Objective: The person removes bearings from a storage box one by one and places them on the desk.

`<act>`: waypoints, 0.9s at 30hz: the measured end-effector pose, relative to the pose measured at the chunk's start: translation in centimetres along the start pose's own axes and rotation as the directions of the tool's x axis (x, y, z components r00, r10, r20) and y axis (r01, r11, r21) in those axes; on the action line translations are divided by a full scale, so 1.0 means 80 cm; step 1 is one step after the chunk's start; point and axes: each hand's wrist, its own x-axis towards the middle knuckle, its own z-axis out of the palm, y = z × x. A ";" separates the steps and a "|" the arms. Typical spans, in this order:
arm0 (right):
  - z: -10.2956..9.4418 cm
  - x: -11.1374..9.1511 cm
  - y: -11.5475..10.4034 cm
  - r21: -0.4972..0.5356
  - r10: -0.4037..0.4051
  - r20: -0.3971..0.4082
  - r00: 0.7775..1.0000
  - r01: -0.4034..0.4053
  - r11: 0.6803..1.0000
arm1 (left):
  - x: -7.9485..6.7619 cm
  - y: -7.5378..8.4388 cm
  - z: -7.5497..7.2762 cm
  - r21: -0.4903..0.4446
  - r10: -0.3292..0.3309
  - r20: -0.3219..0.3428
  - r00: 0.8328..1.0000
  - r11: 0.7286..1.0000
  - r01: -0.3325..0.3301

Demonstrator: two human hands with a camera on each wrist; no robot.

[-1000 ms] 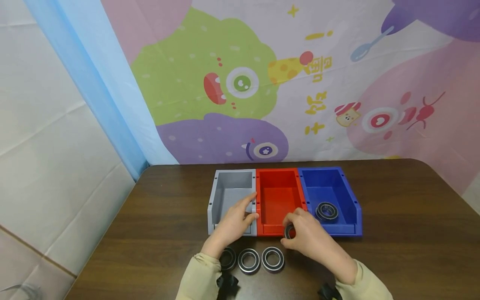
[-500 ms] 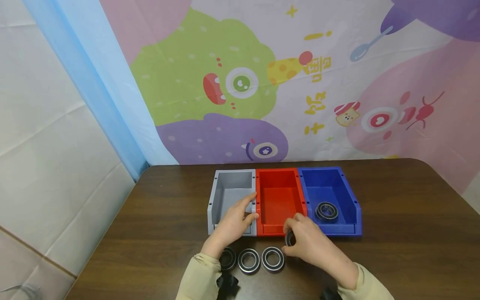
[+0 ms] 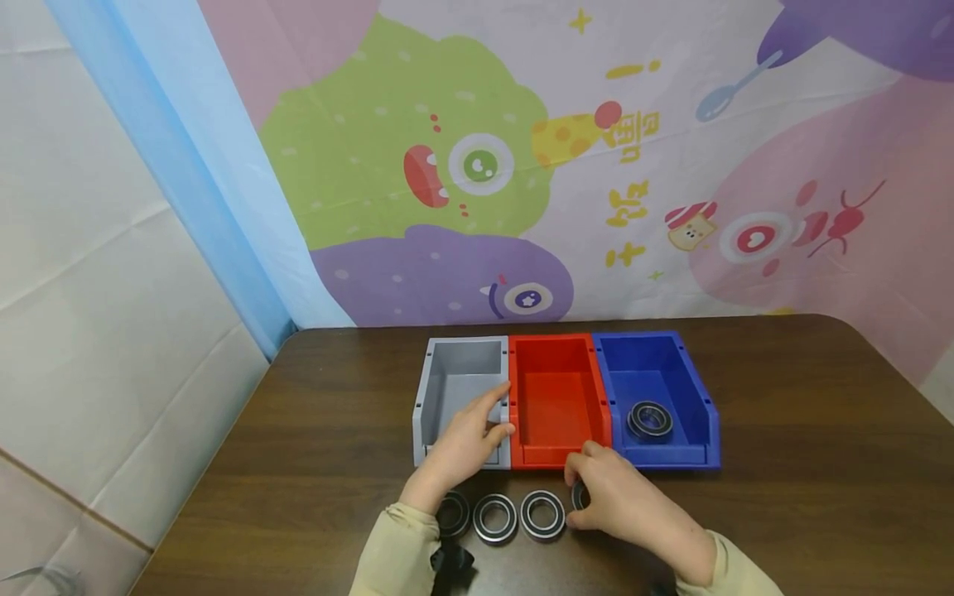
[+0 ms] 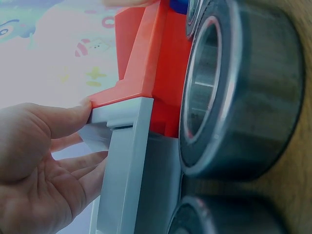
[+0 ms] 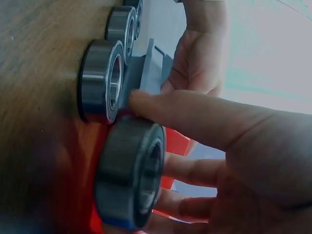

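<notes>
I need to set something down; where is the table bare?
Bare table lies left of the grey bin and right of the blue bin. Crowded: around the front of the red bin, with the bearing row, left hand and right hand.

Brown table [image 3: 335,406]: grey bin [image 3: 464,389], red bin [image 3: 557,401], blue bin [image 3: 644,382], three bearings [image 3: 495,500]

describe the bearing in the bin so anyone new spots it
On the brown table stand a grey bin, a red bin and a blue bin, side by side. In the blue one, on the right, the bearing sits near the front, a dark, silver-edged ring. It alone lies in a bin; three others form a row on the table, and the right hand holds a fifth.
</notes>
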 end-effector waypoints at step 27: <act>0.019 -0.002 0.000 -0.059 -0.040 0.099 0.994 0.046 0.997 | -0.001 -0.001 0.001 0.009 -0.011 -0.001 1.000 1.000 0.011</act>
